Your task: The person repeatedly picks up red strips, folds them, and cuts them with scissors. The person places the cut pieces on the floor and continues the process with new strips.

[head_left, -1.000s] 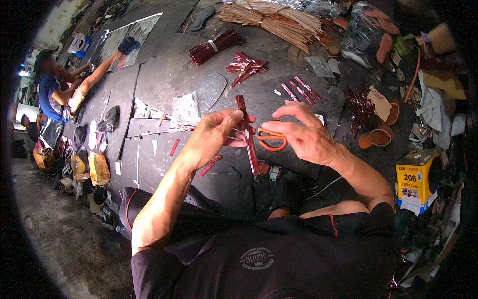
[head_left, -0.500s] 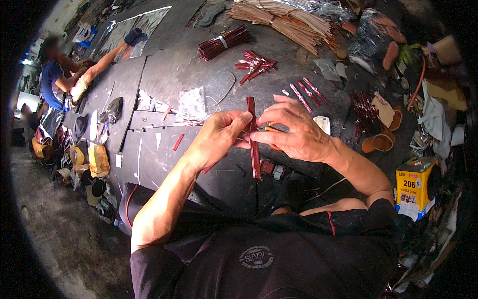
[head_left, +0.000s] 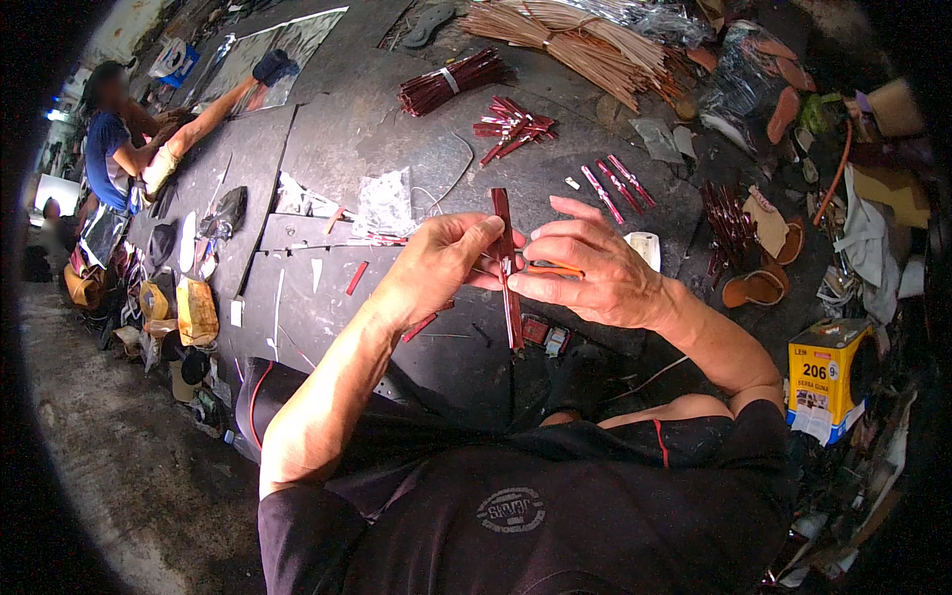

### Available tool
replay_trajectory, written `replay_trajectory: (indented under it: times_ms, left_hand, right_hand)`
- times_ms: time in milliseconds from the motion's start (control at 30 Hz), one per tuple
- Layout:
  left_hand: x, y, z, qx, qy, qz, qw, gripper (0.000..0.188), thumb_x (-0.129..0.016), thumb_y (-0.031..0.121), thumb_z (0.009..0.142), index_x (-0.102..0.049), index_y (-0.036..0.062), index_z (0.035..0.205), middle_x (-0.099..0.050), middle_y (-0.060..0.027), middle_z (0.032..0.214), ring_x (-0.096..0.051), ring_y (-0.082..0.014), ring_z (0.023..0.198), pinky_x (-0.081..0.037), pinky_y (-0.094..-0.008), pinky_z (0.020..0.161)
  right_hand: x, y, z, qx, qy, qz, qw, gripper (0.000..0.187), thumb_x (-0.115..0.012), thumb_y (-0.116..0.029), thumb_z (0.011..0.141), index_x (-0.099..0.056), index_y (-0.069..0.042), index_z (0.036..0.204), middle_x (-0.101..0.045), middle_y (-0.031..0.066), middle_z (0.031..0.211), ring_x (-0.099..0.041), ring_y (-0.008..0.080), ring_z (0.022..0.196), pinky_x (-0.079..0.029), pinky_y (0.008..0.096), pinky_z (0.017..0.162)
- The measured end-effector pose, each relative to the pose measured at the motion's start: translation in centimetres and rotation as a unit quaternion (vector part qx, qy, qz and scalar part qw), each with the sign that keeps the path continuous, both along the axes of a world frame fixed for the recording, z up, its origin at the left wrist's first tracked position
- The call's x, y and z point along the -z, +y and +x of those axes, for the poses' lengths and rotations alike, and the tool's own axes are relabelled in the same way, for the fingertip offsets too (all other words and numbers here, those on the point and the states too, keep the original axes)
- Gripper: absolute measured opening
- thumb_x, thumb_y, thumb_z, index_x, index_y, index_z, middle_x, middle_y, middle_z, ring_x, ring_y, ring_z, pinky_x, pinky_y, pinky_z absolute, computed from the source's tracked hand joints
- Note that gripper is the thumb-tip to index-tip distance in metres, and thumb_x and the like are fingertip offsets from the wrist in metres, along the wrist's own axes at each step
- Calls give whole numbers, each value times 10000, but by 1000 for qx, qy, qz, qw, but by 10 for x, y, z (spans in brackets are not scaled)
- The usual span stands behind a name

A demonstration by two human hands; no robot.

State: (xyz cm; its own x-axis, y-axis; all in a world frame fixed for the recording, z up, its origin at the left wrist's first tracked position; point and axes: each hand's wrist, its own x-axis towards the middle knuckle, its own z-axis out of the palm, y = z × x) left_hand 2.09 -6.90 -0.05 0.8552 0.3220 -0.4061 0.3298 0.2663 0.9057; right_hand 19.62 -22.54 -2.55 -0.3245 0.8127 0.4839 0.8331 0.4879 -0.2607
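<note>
Above the dark floor panel (head_left: 347, 129), toward its near edge, a dark-red strip (head_left: 512, 303) points lengthwise at the far edge, its upper half pinched in the left hand's (head_left: 436, 262) grip. The right hand (head_left: 600, 276), curled round an orange-handled tool (head_left: 555, 269), sits close rightward. The strip looks slim, glossy, pale-marked near mid-length.

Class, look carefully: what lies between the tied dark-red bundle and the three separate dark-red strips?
In the head view, a loose pile of dark-red strips lies between them.

Workshop, bundled tan strips (head_left: 585, 48), probably sandals (head_left: 758, 288)
</note>
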Motion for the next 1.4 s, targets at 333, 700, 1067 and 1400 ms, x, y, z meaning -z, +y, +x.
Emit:
replay_trajectory:
  times_ms: [333,700,1067,1400]
  left_hand:
    - [5,-5,0,3,10,3,1000,385,-470,311,1038,-659,-25,1028,-660,-56,879,-638,-116,797,-570,-282,769]
    - [4,-2,2,11,13,-1,1000,376,-473,304,1035,-664,-20,1027,-656,-54,873,-635,-120,783,-568,-284,769]
    - [8,0,2,-1,9,-13,1000,362,-484,300,1028,-671,-10,1031,-643,-45,851,-622,-115,776,-555,-283,764]
    - [13,4,3,-53,-3,-3,999,367,-485,313,1023,-636,-1,1137,-669,-91,989,-640,-153,864,-537,-302,819]
  right_hand:
    - [2,9,6,36,0,16,999,394,-673,-115,775,-676,-215,1156,-561,13,1082,-571,196,1074,-383,506,1094]
    - [6,8,8,27,9,29,999,421,-687,-104,764,-670,-211,1171,-553,13,1060,-576,197,1057,-386,497,1090]
    - [8,1,0,15,-27,23,999,344,-628,-171,807,-688,-226,1141,-568,0,1089,-553,182,1084,-388,492,1094]
    - [19,-8,6,72,87,11,994,377,-703,-127,814,-621,-132,1181,-575,50,1071,-582,221,1039,-458,465,1015]
